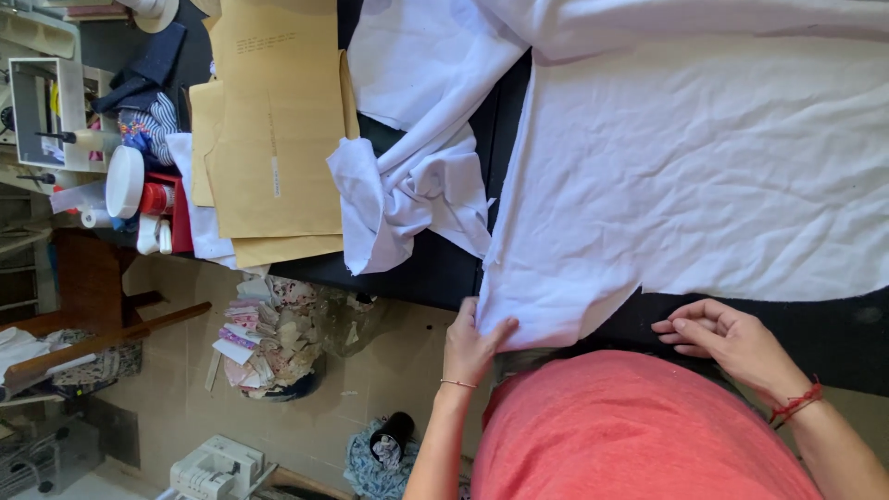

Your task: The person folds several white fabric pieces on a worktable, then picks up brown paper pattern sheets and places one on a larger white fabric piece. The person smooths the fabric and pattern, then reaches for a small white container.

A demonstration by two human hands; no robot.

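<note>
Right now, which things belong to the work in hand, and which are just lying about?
In hand:
- white fabric sheet
- left hand, pinching its corner
- right hand, on the dark table

Lying about:
- crumpled white cloth
- brown paper patterns
- scrap basket
- white containers

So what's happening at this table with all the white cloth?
A person in a red top stands at a dark table with a sheet of white fabric spread flat on it. Their left hand pinches the sheet's near corner at the table's edge, while the right hand rests on the bare table beside the sheet's edge, fingers curled and holding nothing. A crumpled white piece and tan paper patterns lie further along the table. A bin of fabric scraps sits on the floor.
</note>
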